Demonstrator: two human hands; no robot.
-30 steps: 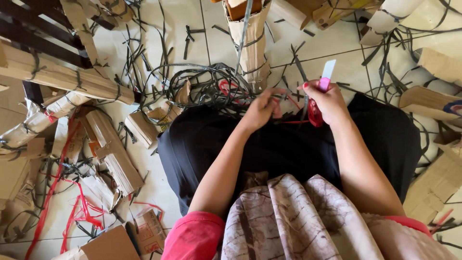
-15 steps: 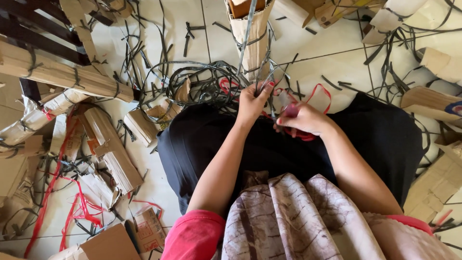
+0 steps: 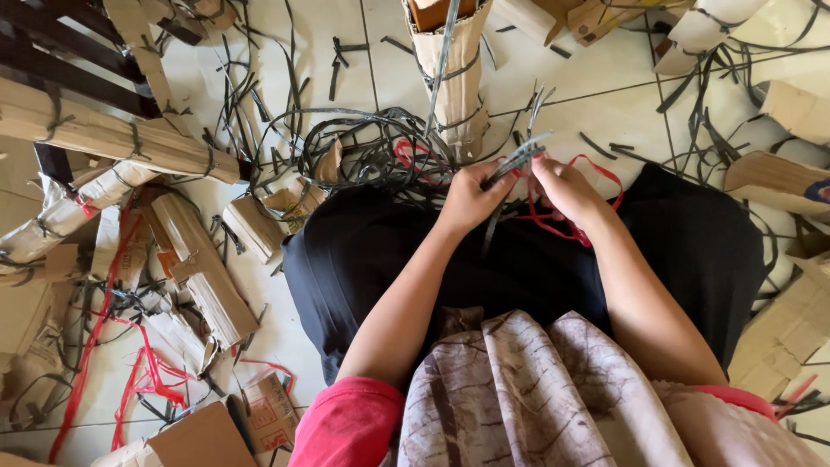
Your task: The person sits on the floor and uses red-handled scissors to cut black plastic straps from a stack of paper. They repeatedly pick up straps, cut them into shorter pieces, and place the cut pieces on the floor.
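Here, two hands meet over one black skirt (image 3: 363,259): the left hand (image 3: 471,197) pinches a grey strap bundle (image 3: 516,159), the right hand (image 3: 562,186) grips it beside one red strap (image 3: 596,173).

Likely a home packing workspace, tiled floor (image 3: 605,95), cardboard wrappings (image 3: 199,277), plastic straps (image 3: 363,151)

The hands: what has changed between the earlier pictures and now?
The right hand came down and in towards the left hand; the pink-handled tool it held up earlier no longer shows. Both hands now pinch a bundle of flat grey plastic straps between them, and a thin red strap loop hangs around the right hand. The paper-wrapped bundle and the strap tangle on the floor stayed put.
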